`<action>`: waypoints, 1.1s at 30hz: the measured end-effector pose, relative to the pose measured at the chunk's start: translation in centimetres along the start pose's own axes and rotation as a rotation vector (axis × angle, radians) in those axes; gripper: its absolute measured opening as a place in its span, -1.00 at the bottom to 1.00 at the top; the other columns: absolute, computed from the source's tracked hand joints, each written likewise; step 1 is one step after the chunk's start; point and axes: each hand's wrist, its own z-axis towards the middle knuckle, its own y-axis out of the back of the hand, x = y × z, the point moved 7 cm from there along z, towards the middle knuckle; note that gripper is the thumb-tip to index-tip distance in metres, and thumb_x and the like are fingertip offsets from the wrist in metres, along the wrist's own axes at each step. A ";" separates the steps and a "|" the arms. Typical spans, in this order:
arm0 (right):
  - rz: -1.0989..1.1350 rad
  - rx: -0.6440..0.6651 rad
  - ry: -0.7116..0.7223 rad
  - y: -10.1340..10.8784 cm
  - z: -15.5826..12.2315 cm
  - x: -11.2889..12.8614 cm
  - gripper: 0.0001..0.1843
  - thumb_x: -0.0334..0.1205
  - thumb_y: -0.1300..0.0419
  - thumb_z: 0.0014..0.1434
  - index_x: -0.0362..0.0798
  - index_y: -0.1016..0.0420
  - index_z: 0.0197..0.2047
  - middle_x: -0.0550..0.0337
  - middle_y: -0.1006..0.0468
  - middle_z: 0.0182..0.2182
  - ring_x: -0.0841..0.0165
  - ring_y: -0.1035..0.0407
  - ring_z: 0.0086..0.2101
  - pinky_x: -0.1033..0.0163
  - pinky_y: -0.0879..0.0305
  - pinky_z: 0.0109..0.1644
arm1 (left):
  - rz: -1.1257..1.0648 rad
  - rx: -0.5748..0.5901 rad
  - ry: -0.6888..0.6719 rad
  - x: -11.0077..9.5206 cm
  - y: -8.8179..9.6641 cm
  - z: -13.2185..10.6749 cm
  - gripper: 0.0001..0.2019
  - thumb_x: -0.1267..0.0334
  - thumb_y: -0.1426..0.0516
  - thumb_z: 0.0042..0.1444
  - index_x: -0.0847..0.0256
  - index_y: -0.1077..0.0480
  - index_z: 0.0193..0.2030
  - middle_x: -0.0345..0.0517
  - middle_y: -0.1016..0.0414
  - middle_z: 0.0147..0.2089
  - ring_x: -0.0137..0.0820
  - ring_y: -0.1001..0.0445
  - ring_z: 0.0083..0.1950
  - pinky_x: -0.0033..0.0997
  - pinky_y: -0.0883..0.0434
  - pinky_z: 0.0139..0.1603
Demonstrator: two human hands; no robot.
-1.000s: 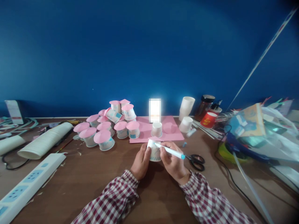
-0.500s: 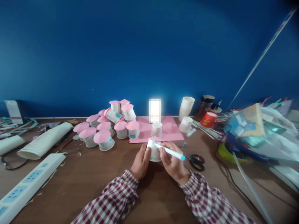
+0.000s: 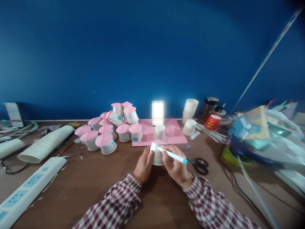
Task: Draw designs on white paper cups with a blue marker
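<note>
My left hand (image 3: pixel 145 163) is closed around the left side of an upturned white paper cup (image 3: pixel 157 157), which has a blue zigzag line near its rim. A white marker (image 3: pixel 175 156) with a blue end is gripped in my right hand (image 3: pixel 175 165), its tip against the upper side of the cup. Just behind, another upturned paper cup (image 3: pixel 159 133) stands at the front of a pink paper sheet (image 3: pixel 147 140). Several cups with pink paper roofs (image 3: pixel 105 140) and blue drawings are grouped and partly piled to the left.
Black scissors (image 3: pixel 200 165) lie right of my right hand. Farther right are white cups (image 3: pixel 190 127), a red cup (image 3: pixel 212 122), a jar (image 3: pixel 209 108) and a plastic bag (image 3: pixel 281 127). On the left lie a long stack of cups (image 3: pixel 46 143) and a power strip (image 3: pixel 30 187).
The marker's back end has shifted slightly to the left, with its tip still at the cup. The left hand and the cup have hardly moved.
</note>
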 end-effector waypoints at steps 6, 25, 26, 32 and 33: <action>-0.003 -0.021 -0.004 0.3 0.1 0.3 -0.90 -0.30 -0.05 0.20 -0.07 -0.37 -0.26 0.15 -0.46 -0.41 0.36 -0.39 -0.38 0.25 -0.36 -0.25 | 0.000 0.011 -0.008 -0.1 0.0 0.0 -0.62 0.07 0.14 0.26 0.25 -0.26 0.04 0.01 -0.39 0.02 -0.28 -0.35 0.05 -0.28 -0.23 0.11; 0.076 -0.021 0.093 0.6 0.1 1.1 -0.80 -0.45 -0.07 0.15 -0.07 -0.36 -0.14 0.10 -0.48 -0.32 0.34 -0.37 -0.29 0.20 -0.35 -0.20 | -0.418 -0.065 0.164 2.1 0.3 0.5 -0.53 -0.02 0.07 0.20 0.27 -0.27 0.09 0.04 -0.41 0.05 -0.26 -0.38 0.04 -0.29 -0.30 0.07; 0.083 -0.021 0.095 0.6 0.1 1.1 -0.79 -0.45 -0.07 0.15 -0.07 -0.36 -0.14 0.10 -0.47 -0.33 0.34 -0.37 -0.29 0.20 -0.34 -0.20 | -0.488 -0.067 0.189 2.4 0.2 0.5 -0.52 -0.03 0.06 0.19 0.28 -0.26 0.10 0.05 -0.42 0.05 -0.26 -0.38 0.03 -0.29 -0.32 0.05; 0.106 0.004 0.063 0.1 -0.3 1.0 -0.83 -0.43 -0.11 0.13 -0.08 -0.37 -0.18 0.13 -0.45 -0.36 0.36 -0.35 -0.32 0.22 -0.33 -0.22 | -0.530 -0.112 0.246 3.0 0.4 0.3 -0.48 -0.08 0.06 0.18 0.31 -0.31 0.06 0.03 -0.48 -0.15 -0.29 -0.43 -0.14 -0.33 -0.40 -0.13; 0.109 0.011 0.060 0.0 -0.4 1.1 -0.83 -0.43 -0.11 0.13 -0.08 -0.37 -0.18 0.13 -0.45 -0.36 0.36 -0.35 -0.32 0.23 -0.33 -0.22 | -0.491 -0.115 0.251 3.0 0.6 0.3 -0.47 -0.10 0.08 0.17 0.32 -0.32 0.04 0.03 -0.48 -0.19 -0.30 -0.43 -0.17 -0.34 -0.40 -0.15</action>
